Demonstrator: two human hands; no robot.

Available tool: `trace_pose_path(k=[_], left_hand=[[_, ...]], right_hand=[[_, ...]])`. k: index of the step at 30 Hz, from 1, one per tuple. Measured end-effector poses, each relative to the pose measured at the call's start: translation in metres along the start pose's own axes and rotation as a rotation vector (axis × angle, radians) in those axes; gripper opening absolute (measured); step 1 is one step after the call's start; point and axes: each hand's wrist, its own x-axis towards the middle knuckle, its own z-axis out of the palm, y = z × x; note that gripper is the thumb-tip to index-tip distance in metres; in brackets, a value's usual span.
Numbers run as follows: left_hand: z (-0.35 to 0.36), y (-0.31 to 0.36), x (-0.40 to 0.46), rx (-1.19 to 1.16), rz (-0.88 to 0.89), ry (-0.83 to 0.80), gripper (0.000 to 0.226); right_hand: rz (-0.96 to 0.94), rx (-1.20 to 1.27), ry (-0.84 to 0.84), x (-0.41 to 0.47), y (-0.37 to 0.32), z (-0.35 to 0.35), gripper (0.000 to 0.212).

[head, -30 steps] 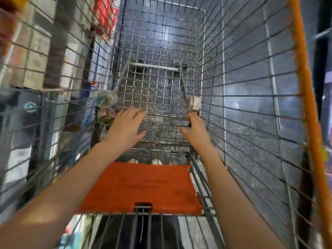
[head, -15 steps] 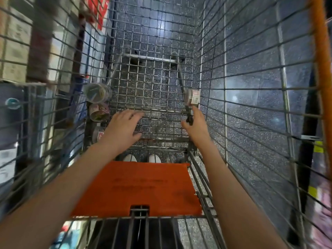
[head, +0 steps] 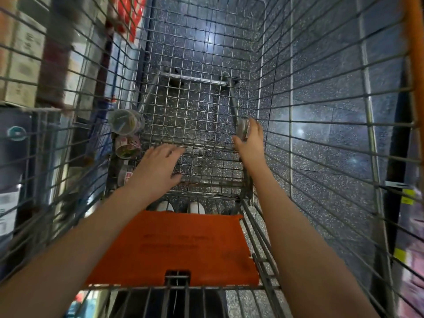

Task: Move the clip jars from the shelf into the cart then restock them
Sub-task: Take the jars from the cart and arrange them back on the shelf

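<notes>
I look down into a wire cart (head: pixel 286 138). Three clear clip jars lie along its left wall: one (head: pixel 125 121) farthest, one (head: pixel 127 146) nearer, and a third (head: pixel 125 174) partly behind my left wrist. A fourth clip jar (head: pixel 243 129) sits by the right wall. My right hand (head: pixel 251 140) has its fingers curled around this jar. My left hand (head: pixel 156 166) hovers over the cart floor with fingers spread, holding nothing, just right of the left jars.
An orange child-seat flap (head: pixel 174 246) lies below my forearms at the near end. Shelves with boxes (head: pixel 20 56) stand beyond the cart's left wall. An orange rim (head: pixel 415 65) runs along the right side. Speckled dark floor shows through the mesh.
My right hand has reached forward and closed around the jar by the right wall. My left hand stays spread over the cart floor, shifted slightly.
</notes>
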Motion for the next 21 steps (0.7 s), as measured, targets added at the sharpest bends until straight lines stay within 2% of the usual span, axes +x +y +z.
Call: trace_pose_path(k=[7, 10, 14, 21], left_hand=[[0.003, -0.008, -0.002, -0.008, 0.0, -0.008, 0.068], [0.006, -0.012, -0.003, -0.003, -0.004, -0.006, 0.067], [0.012, -0.017, -0.001, 0.003, -0.019, -0.022, 0.067], [0.021, -0.021, -0.004, 0.019, -0.045, -0.05, 0.07]], right_hand=[[-0.039, -0.047, 0.048, 0.016, 0.0, 0.009, 0.058], [-0.036, 0.01, 0.045, 0.017, 0.0, 0.011, 0.057], [-0.051, 0.069, -0.039, 0.006, -0.002, 0.017, 0.055], [-0.075, -0.035, -0.268, -0.027, -0.009, 0.052, 0.054]])
